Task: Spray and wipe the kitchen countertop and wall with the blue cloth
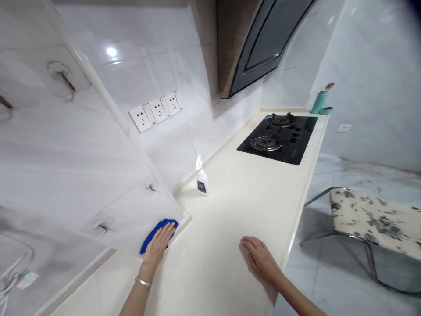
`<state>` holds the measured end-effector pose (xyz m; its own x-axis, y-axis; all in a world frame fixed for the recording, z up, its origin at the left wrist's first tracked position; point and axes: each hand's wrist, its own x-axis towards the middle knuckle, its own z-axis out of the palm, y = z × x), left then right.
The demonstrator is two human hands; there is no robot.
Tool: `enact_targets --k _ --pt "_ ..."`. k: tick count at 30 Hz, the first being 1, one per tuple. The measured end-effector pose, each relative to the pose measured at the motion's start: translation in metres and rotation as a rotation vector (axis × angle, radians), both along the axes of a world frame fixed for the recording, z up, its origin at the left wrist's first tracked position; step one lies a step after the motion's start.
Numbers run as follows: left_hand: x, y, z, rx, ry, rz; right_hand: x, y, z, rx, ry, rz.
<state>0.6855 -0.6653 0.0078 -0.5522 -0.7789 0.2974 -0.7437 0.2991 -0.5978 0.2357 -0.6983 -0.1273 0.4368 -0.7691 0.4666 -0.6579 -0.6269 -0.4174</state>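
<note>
A blue microfibre cloth (150, 235) lies on the white tiled wall (131, 219) just above the inner corner of the counter (230, 210), pressed under the left hand (158, 242). That hand is open and flat, its fingers together, with a silver bangle (143, 282) on the wrist; it does not close around the cloth. The right hand (259, 256) rests open, palm down, on the bare counter near its front edge, touching nothing else.

The tile around the cloth looks pale, but dark grey smears (49, 263), possibly reflections, show further left; two brown wall hooks (102, 227) sit near the cloth. Between the hands and the far end, a white spray bottle (202, 181) stands upright near the back edge of the counter. Beyond it lie a black gas hob (276, 138) and, in the far corner, a teal flask (317, 103). Outside the front edge stands a floral-patterned stool (371, 219).
</note>
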Motion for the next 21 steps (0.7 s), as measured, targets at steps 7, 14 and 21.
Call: enact_targets --k 7,14,21 --pt "0.014 0.060 0.021 -0.175 0.053 0.309 -0.006 -0.001 -0.018 -0.040 0.020 0.017" --pt "0.002 0.048 -0.036 -0.486 0.835 0.458 -0.011 -0.003 -0.037 -0.087 0.045 0.018" --pt "-0.011 0.018 -0.061 -0.844 1.417 0.525 -0.015 -0.011 -0.045 -0.221 0.043 0.042"
